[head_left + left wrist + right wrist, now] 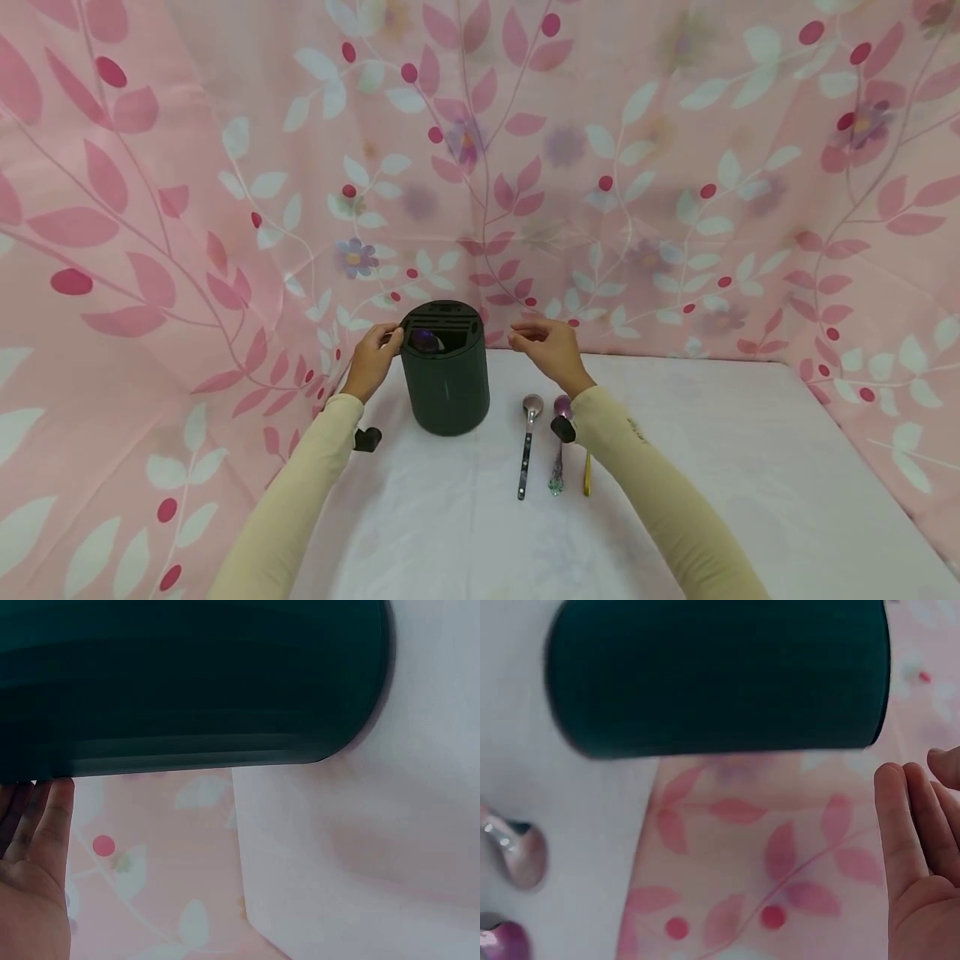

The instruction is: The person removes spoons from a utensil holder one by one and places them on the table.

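As only head view shows, canister (448, 393) holds utensil (426, 339).

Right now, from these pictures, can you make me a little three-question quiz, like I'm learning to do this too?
1. Which hand touches the green container?
A) left
B) right
C) both

2. True or false: the right hand is apart from the container.

3. Fill in the blank: the spoon lying nearest the container has a ____ handle.

Key:
1. A, the left hand
2. True
3. black
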Available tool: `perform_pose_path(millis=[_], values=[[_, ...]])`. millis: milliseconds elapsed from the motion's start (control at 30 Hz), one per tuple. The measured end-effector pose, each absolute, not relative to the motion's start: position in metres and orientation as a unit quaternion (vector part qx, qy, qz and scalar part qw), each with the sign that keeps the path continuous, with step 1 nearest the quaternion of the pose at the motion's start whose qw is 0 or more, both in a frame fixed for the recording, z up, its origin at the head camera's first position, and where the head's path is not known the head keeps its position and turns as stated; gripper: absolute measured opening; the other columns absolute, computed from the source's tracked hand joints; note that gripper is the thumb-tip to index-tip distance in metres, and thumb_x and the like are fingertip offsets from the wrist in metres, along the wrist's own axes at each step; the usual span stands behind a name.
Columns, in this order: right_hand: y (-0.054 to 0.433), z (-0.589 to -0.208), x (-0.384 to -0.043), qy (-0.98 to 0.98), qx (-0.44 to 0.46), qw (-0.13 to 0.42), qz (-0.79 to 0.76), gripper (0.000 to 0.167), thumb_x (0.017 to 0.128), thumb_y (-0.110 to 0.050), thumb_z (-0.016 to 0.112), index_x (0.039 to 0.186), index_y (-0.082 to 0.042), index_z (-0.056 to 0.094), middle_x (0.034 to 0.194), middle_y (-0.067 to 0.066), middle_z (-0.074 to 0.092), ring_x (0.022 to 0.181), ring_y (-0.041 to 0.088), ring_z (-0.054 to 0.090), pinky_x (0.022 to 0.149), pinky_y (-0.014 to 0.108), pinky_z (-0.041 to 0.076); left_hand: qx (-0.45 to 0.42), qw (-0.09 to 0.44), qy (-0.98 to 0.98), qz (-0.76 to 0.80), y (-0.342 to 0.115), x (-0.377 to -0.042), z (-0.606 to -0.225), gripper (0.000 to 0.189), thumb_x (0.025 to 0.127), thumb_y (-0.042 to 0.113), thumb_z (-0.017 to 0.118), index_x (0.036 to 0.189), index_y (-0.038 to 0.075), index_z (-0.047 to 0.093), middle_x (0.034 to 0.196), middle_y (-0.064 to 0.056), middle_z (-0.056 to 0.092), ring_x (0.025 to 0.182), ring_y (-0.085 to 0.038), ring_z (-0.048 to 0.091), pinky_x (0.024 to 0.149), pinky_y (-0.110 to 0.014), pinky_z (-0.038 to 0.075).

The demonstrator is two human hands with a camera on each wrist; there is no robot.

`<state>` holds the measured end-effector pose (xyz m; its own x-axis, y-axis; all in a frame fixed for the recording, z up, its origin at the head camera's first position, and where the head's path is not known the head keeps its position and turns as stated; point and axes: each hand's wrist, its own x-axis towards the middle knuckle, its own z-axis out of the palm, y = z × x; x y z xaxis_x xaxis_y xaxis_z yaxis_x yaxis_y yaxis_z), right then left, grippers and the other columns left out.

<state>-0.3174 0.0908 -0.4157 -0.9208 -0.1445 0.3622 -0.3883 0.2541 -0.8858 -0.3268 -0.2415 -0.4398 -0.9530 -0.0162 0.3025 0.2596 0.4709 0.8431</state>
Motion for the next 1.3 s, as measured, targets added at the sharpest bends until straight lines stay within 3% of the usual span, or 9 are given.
perform_pose_path(millis=[167,300,600,1300], values=[[0.062,-0.395,-0.31,-0.788,0.22,0.114,0.564,0.027,0.085,-0.019,0.077,0.108,-0.005,0.074,0.098,0.004,0.073,0.085,0.018,0.069,0.075,0.032,0.058,-0.078,0.137,-0.849,-0.505,-0.24,-0.327,-0.435,0.05,0.099,0.047,0.051,0.128,0.008,0.058,0.127,-0.007,0.056,0.117,-0.023,0.058,0.098,-0.042,0.048],[0.038,-0.388,-0.309,-0.768,0.261,0.106,0.575,0.026,0.084,-0.01,0.077,0.107,0.002,0.072,0.098,0.013,0.073,0.087,0.026,0.07,0.077,0.037,0.058,-0.081,0.137,-0.851,-0.501,-0.239,-0.326,-0.433,0.049,0.1,0.046,0.051,0.128,0.007,0.058,0.127,-0.007,0.055,0.117,-0.023,0.057,0.097,-0.041,0.049],[0.008,-0.386,-0.313,-0.782,0.271,0.082,0.555,0.02,0.083,-0.007,0.078,0.102,-0.005,0.074,0.091,0.002,0.074,0.082,0.01,0.07,0.075,0.023,0.057,-0.086,0.138,-0.848,-0.504,-0.24,-0.327,-0.436,0.051,0.1,0.046,0.05,0.129,0.005,0.057,0.127,-0.009,0.055,0.117,-0.024,0.057,0.096,-0.042,0.05],[-0.011,-0.389,-0.318,-0.806,0.29,0.088,0.508,0.019,0.083,-0.003,0.076,0.102,-0.005,0.075,0.094,0.004,0.074,0.083,0.009,0.07,0.074,0.021,0.056,-0.076,0.133,-0.848,-0.508,-0.24,-0.325,-0.437,0.048,0.1,0.044,0.05,0.129,0.005,0.057,0.128,-0.009,0.054,0.118,-0.023,0.057,0.097,-0.041,0.049]])
